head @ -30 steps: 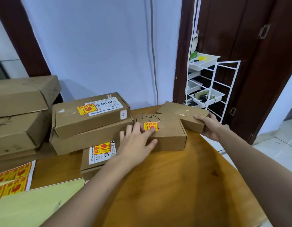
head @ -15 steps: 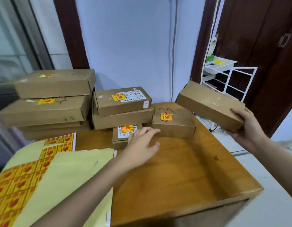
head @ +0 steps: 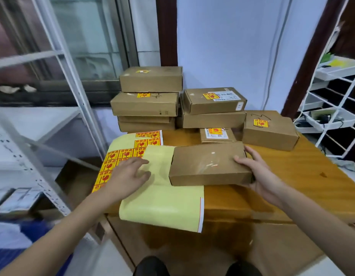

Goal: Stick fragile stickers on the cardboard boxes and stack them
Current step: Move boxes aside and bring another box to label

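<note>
I held the plain box [head: 210,164] in my right hand [head: 258,174], thumb on top and fingers curled under its right end. It sat near the middle of the table [head: 292,176], partly on the yellow sheet [head: 162,198]. My left hand [head: 128,174] was spread wide over the stickers [head: 113,162] at 9 o'clock. Stickered boxes [head: 150,102] were stacked at 12 o'clock.

Left hand [head: 126,174] blurred; sticker sheet [head: 120,158] partly under it.
</note>
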